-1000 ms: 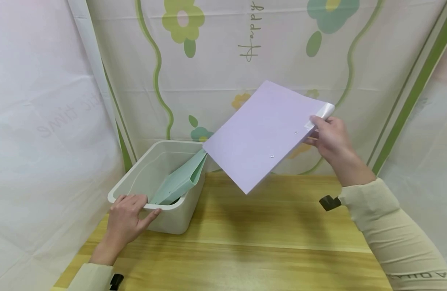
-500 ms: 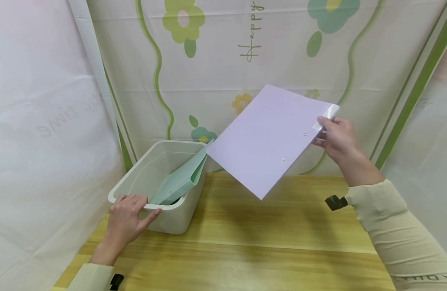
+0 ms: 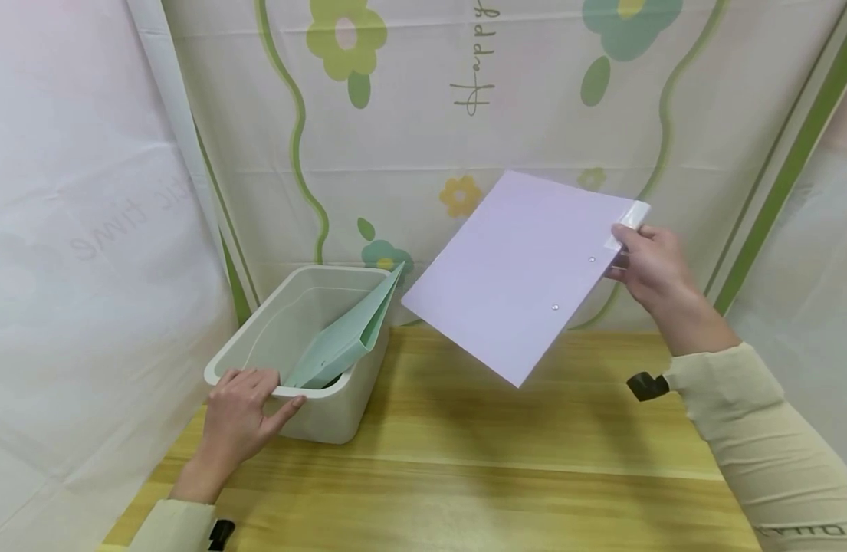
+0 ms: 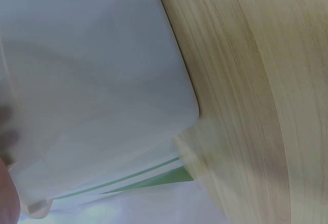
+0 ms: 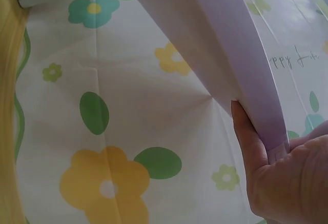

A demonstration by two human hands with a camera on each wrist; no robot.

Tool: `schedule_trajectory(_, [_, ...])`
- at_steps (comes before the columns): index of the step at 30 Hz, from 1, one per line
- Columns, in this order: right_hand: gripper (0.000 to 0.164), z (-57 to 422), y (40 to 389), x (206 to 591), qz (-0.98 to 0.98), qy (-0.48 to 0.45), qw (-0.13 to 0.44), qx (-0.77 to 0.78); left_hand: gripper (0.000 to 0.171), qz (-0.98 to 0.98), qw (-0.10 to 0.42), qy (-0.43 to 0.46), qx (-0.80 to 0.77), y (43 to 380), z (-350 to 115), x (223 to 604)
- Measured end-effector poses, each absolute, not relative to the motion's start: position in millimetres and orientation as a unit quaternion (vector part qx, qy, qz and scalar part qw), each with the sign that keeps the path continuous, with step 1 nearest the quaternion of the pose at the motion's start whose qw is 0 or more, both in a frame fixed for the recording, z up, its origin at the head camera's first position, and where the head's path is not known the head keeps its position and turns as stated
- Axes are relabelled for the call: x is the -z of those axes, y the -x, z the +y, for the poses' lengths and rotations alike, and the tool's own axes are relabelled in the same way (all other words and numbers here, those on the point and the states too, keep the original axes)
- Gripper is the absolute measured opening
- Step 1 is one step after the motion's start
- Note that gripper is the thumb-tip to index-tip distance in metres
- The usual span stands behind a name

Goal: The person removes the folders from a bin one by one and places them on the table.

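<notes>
A lilac file folder (image 3: 516,276) with two small rivets hangs tilted in the air above the table. My right hand (image 3: 654,264) pinches it near the clear label strip on its spine, thumb on the top face. In the right wrist view, the right hand (image 5: 292,178) grips the folder (image 5: 241,55) along its spine edge. My left hand (image 3: 240,418) holds the near rim of a white plastic bin (image 3: 350,422), fingers over the edge and thumb along the outside. Inside the bin leans a mint-green file folder (image 3: 343,337), its upper corner sticking out past the rim.
The bin stands on a wood-grain table (image 3: 451,491) at the left. Behind it hangs a white cloth (image 3: 409,138) printed with flowers and wavy green lines. More pale cloth (image 3: 85,230) closes off the left side, and the right side likewise.
My right hand has moved right and slightly down with the lilac folder, which now stands apart from the mint-green one. The left hand and the bin have stayed in place.
</notes>
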State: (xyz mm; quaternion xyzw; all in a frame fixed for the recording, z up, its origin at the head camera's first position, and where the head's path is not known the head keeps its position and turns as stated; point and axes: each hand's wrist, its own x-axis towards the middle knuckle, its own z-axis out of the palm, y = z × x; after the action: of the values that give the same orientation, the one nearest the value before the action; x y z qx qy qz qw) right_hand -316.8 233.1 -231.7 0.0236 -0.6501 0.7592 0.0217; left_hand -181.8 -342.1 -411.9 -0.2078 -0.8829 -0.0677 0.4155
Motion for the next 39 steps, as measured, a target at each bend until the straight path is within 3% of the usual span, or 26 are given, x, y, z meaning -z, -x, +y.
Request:
schedule_trajectory(18, [0.073, 243.8, 315.5, 250.6, -0.696, -0.004, -0.009, -0.718, 0.062, -0.883, 0.415, 0.209, 0.068, 181.2, -341.2, 410.8])
schedule_trajectory(39, [0.073, 247.0, 316.7, 275.8, -0.749, 0.008, -0.006, -0.663, 0.061, -0.883, 0.415, 0.209, 0.068, 182.4, -341.4, 410.6])
